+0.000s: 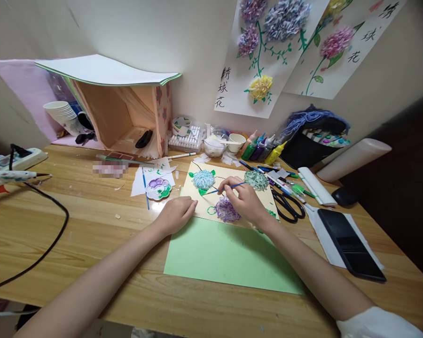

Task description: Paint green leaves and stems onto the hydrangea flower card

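Note:
My right hand (245,199) is closed on a thin blue paintbrush (223,189) whose tip points left at a green leaf beside the light blue paper flower (203,179). The cream sheet (232,174) under it also carries a purple flower (226,210) and a green-white flower (256,180). My left hand (178,213) rests with curled fingers on the cream sheet's left edge, pressing it to the table. A light green sheet (229,256) lies in front, partly under the cream one. A flower-shaped paint palette (158,188) sits to the left.
Black scissors (287,206), markers and paint bottles (262,148) lie right of the sheet; a black phone (350,244) sits farther right. A glue gun (10,177) with black cord lies at the left. A wooden box (127,117), cups and bowls stand along the wall.

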The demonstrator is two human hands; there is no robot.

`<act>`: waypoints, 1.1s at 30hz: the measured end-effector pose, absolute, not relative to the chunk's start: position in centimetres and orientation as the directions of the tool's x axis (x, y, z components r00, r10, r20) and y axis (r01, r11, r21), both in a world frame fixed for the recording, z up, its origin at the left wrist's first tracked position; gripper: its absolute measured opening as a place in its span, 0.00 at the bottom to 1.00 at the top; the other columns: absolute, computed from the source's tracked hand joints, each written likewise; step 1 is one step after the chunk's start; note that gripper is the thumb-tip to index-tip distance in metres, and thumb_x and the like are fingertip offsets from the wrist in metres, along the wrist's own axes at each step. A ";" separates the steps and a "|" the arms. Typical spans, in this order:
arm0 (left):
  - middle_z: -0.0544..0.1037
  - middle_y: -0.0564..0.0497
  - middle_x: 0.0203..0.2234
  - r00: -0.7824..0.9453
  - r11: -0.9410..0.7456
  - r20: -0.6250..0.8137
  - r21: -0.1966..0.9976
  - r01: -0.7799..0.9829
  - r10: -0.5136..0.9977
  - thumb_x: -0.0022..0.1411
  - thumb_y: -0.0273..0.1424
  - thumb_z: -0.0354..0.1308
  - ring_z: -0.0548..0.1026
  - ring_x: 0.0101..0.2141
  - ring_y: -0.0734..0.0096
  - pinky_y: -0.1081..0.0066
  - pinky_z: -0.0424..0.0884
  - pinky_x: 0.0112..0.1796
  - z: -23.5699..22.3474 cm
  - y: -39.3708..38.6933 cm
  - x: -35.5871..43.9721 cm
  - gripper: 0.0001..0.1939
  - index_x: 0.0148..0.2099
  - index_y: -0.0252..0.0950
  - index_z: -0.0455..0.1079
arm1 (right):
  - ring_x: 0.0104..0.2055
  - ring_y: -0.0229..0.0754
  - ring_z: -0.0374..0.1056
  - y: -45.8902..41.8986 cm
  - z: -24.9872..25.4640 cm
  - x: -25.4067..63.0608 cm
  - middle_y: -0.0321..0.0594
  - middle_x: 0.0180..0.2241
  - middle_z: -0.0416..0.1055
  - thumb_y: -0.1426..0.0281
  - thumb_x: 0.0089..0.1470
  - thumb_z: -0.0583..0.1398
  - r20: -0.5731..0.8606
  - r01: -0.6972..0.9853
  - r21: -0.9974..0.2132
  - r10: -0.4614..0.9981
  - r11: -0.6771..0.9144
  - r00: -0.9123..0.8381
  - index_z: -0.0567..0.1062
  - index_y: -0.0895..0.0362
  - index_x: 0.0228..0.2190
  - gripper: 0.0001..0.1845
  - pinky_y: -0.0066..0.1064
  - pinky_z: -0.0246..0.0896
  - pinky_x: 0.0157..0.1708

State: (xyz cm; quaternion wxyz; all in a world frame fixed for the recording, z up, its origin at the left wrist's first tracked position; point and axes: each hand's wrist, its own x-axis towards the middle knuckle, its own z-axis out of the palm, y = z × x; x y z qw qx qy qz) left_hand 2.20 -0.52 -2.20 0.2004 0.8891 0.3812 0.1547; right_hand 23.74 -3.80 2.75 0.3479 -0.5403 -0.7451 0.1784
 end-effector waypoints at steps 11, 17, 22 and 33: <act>0.67 0.52 0.23 0.663 -0.637 0.132 0.465 0.615 0.737 0.69 0.37 0.34 0.65 0.26 0.70 0.69 0.58 0.31 -2.2 -0.5 2.2 0.23 0.24 0.37 0.57 | 0.38 0.42 0.65 -3.7 3.1 23.8 0.39 0.30 0.71 0.70 0.59 0.48 0.320 0.659 -0.672 0.935 0.337 -0.152 0.69 0.55 0.28 0.12 0.34 0.57 0.39; 0.67 0.51 0.23 0.663 -0.639 0.135 0.461 0.616 0.737 0.69 0.37 0.34 0.65 0.26 0.70 0.69 0.58 0.31 -2.1 -0.5 2.1 0.23 0.24 0.37 0.58 | 0.35 0.41 0.66 -3.6 3.1 24.0 0.38 0.29 0.71 0.70 0.59 0.48 0.309 0.657 -0.689 0.944 0.307 -0.118 0.69 0.55 0.29 0.12 0.33 0.57 0.35; 0.66 0.52 0.23 0.661 -0.628 0.113 0.462 0.626 0.742 0.69 0.37 0.33 0.65 0.26 0.70 0.69 0.58 0.31 -2.0 -0.6 2.2 0.22 0.24 0.37 0.55 | 0.36 0.41 0.66 -3.5 3.1 24.3 0.38 0.30 0.71 0.70 0.59 0.48 0.285 0.651 -0.696 0.949 0.304 -0.138 0.70 0.56 0.29 0.12 0.33 0.57 0.37; 0.67 0.51 0.23 0.667 -0.641 0.131 0.460 0.614 0.733 0.69 0.37 0.34 0.65 0.26 0.70 0.68 0.57 0.31 -2.1 -0.5 2.1 0.23 0.24 0.37 0.57 | 0.32 0.40 0.66 -3.0 3.2 25.0 0.37 0.29 0.73 0.69 0.59 0.48 0.250 0.645 -0.720 0.963 0.256 -0.104 0.71 0.56 0.29 0.13 0.31 0.56 0.32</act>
